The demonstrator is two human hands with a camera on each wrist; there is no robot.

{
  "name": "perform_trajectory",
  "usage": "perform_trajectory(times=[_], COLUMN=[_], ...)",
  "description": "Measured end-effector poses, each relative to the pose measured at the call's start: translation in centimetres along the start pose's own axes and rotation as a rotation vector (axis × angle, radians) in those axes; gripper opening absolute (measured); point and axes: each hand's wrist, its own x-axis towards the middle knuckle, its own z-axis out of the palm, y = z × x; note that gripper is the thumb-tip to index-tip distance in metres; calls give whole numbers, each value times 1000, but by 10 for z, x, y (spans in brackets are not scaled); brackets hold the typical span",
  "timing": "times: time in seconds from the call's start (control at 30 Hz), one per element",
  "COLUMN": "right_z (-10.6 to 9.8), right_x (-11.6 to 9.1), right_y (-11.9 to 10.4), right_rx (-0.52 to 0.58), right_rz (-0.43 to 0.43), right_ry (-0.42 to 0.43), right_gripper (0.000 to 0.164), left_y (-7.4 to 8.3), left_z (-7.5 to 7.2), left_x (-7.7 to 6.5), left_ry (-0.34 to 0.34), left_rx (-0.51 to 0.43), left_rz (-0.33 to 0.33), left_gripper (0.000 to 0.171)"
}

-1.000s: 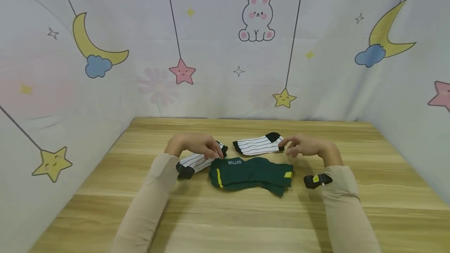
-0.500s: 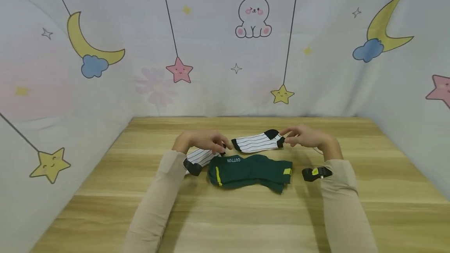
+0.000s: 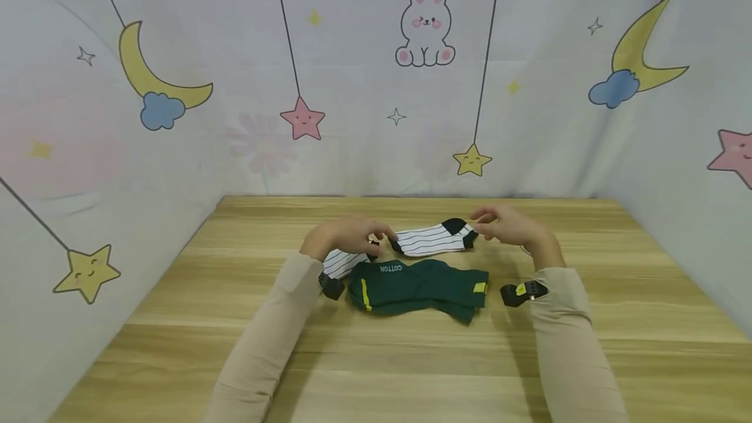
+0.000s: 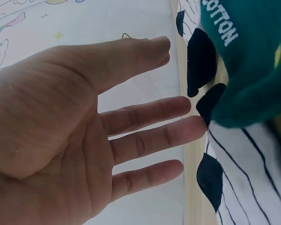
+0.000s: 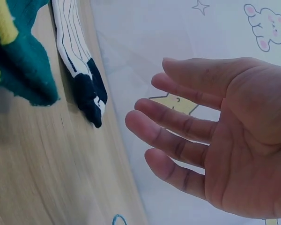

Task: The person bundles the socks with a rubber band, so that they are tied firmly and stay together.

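Observation:
A white sock with black stripes (image 3: 429,241) lies flat at the back of the table, its heel and both ends black. My left hand (image 3: 354,235) hovers near its left end, fingers extended and nothing in the palm in the left wrist view. At the sock's other end is my right hand (image 3: 510,226), holding nothing, its fingers loosely bent and apart from the fabric in the right wrist view. Beneath the left hand lies a second striped sock (image 3: 343,264), partly covered by that hand and wrist. Dark green socks (image 3: 420,289) marked COTTON lie in front, seemingly stacked.
The wooden table (image 3: 423,364) extends toward me and out to both sides. A white curtain (image 3: 364,83) printed with stars, moons and a rabbit stands behind and along the sides. Each wrist carries a small black camera (image 3: 516,294).
My left hand has shifted right and slightly away from me, from over the left striped sock to the back sock's left end. The right hand has risen slightly; the socks lie as before.

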Motion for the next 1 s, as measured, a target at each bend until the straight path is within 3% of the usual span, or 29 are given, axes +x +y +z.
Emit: perform_trajectory(times=[0.33, 0.73, 1.0], right_z=[5, 11, 16], right_x=[6, 10, 14], right_y=[5, 7, 10], right_rx=[16, -3, -113], right_rz=[23, 97, 112], right_ry=[29, -39, -85], right_gripper=[44, 48, 43], left_y=[6, 16, 17], left_z=[6, 21, 25], left_x=[7, 21, 25], left_ry=[-12, -29, -35], left_rx=[12, 128, 192], left_rz=[-2, -58, -44], left_gripper=[53, 44, 39])
